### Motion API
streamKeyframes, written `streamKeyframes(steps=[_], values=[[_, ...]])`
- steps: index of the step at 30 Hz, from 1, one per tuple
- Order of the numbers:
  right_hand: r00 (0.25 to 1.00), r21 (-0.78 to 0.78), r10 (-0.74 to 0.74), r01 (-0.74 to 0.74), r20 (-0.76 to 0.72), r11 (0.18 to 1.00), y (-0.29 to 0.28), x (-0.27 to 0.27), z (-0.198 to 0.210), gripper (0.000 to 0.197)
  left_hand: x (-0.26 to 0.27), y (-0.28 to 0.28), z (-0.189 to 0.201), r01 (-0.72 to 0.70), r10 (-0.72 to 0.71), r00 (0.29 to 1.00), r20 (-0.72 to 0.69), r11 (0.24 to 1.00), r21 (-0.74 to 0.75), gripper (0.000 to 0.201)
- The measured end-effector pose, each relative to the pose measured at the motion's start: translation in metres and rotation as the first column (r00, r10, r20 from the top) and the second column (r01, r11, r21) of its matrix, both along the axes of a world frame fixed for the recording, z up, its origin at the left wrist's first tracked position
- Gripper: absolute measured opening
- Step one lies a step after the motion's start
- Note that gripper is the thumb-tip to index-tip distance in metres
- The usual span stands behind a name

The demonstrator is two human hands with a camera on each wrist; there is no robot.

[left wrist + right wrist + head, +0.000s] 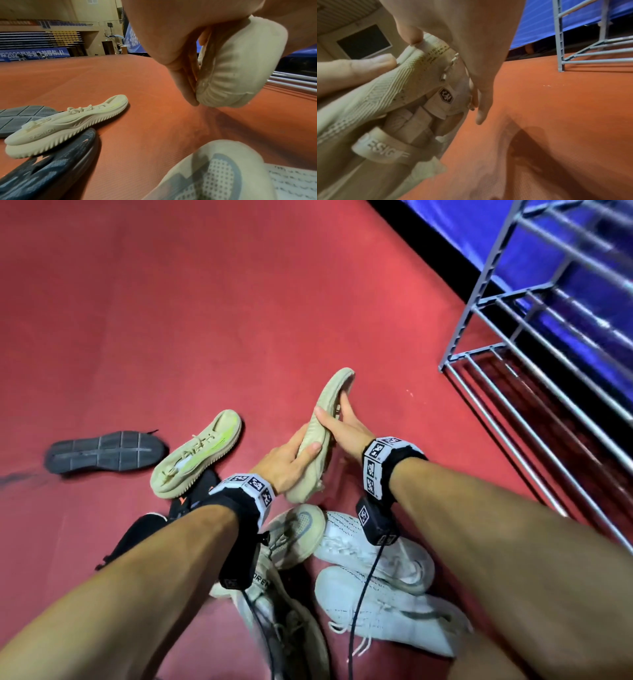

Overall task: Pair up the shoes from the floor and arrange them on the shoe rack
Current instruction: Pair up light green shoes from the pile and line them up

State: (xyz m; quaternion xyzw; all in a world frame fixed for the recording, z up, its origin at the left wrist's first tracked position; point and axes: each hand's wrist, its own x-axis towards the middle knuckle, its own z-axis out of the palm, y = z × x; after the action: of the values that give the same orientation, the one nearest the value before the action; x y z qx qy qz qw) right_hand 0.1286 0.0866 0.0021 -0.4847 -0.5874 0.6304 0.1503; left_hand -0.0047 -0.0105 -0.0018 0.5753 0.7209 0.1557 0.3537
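Two beige shoes: one in the grip (320,419), one left of it (197,453). Two white shoes (373,553), three dark shoes (102,451), one rack (548,344).

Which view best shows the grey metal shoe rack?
The head view: the grey metal shoe rack shows several barred tiers, holding no shoes. The right wrist view shows only a corner post and rails; the left wrist view shows just some bars.

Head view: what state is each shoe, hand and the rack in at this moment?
beige shoe: lifted off the floor, gripped by both hands.
left hand: curled round its heel end.
right hand: holding its middle.
beige-and-green shoe: on the floor, resting on a black shoe.
dark shoe: sole up.
two white shoes: on the floor, overlapping.
shoe rack: no shoes on the visible shelves.
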Motion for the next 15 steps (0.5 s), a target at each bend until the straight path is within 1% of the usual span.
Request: streamKeyframes(steps=[4,7,9,11,13,15], values=[[0.996,0.000,-0.054,0.054,-0.068,0.999,0.010,0.019,0.004,0.088,0.017,0.007,0.002,-0.059,0.058,0.994,0.093,0.998,0.009,0.056],[0.994,-0.017,-0.096,0.095,-0.061,0.995,0.015,0.027,0.002,0.098,0.023,0.014,-0.007,-0.029,0.029,0.985,0.173,1.000,0.000,0.068],[0.992,-0.022,-0.117,0.116,-0.038,0.993,0.015,0.027,-0.001,0.103,0.022,0.016,-0.014,0.000,0.005,0.983,0.181,1.000,-0.031,0.072],[0.991,-0.005,-0.130,0.130,0.032,0.991,0.016,0.024,-0.006,0.105,0.019,0.019,-0.018,0.006,0.008,0.987,0.159,0.996,-0.090,0.072],[0.978,0.035,-0.131,0.127,0.165,0.991,0.016,0.017,-0.012,0.106,0.011,0.020,-0.022,0.019,-0.009,0.998,0.070,0.988,-0.151,0.064],[0.950,0.068,-0.111,0.095,0.291,0.993,0.016,0.012,-0.020,0.095,-0.007,0.016,-0.027,-0.004,0.004,1.000,0.003,0.989,-0.147,0.063]])
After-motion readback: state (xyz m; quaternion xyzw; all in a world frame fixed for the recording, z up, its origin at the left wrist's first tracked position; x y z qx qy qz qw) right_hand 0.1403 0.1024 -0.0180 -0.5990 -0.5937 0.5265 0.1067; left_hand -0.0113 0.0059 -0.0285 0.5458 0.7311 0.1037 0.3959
